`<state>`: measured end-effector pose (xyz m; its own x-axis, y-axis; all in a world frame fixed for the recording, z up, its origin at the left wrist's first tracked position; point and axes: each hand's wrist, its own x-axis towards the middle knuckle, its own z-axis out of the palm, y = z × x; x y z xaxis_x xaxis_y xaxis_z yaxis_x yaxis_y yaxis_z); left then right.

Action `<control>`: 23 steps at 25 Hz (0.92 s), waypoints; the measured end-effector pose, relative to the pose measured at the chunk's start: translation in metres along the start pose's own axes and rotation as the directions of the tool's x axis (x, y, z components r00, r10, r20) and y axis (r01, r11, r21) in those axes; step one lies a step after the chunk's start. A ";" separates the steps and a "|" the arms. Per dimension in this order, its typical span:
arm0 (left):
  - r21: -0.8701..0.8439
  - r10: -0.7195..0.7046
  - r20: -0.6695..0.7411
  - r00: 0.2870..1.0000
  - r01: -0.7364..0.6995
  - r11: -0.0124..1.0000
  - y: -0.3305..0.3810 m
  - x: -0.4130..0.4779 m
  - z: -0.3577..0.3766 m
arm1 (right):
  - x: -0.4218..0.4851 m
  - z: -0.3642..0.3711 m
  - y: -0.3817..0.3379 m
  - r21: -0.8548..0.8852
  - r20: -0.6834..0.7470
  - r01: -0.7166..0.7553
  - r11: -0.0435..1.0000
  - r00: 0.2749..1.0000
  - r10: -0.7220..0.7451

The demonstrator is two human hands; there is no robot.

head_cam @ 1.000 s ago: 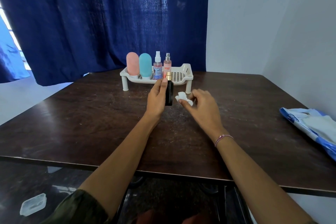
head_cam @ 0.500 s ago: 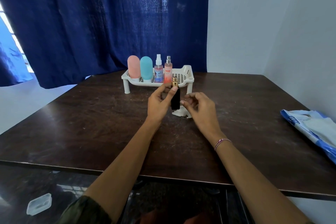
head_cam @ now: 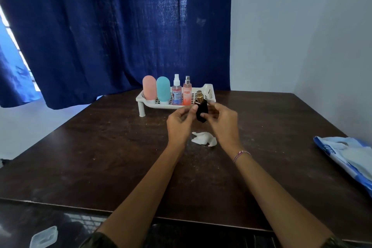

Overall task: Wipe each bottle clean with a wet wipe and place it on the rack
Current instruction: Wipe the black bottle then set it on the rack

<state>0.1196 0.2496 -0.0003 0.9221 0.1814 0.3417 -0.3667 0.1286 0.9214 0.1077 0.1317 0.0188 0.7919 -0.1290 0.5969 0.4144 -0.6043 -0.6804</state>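
Both hands are on the black bottle (head_cam: 202, 111) right now. My left hand (head_cam: 180, 125) pinches its near side with the thumb up by the shoulder. My right hand (head_cam: 223, 122) curls round the other side, one fingertip across the front. It is a narrow two-handed hold with the bottle upright between them, lifted off the table (head_cam: 120, 157).

The wet wipe (head_cam: 204, 138) lies crumpled directly below the grip, on the wood and in neither hand. So I'd judge the wiping on this one is over and placing comes next.

Just beyond the grip is the rack (head_cam: 209, 89). Four bottles stand in a row on it, to the left of my hold:
- a pink bottle (head_cam: 149, 87)
- a teal bottle (head_cam: 163, 89)
- a clear spray bottle (head_cam: 176, 92)
- a pink spray bottle (head_cam: 187, 93)

The free slot is behind the bottle I'm holding. I see no other bottles waiting on the table, so this looks like the last.

On materials:
- The black bottle is glossy and flat-sided with a gold metal collar, and probably slick.
- The two rounded bottles look matte and soft.
- The rack is white perforated plastic on short legs.
- The tabletop is dark scuffed wood.
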 end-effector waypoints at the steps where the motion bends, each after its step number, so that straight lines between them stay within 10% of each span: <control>1: -0.017 -0.002 -0.005 1.000 0.002 1.000 0.001 0.004 0.002 | 0.007 0.002 -0.001 0.010 0.001 -0.014 1.000 1.000 0.014; 23: 0.262 0.005 -0.051 0.999 0.009 0.965 -0.033 0.066 0.023 | 0.098 0.060 0.050 -0.245 0.077 -0.166 0.955 0.979 0.190</control>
<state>0.1958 0.2348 -0.0036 0.9129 0.2318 0.3359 -0.3132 -0.1298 0.9408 0.2330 0.1365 0.0179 0.8883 -0.1804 0.4224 0.1548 -0.7482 -0.6451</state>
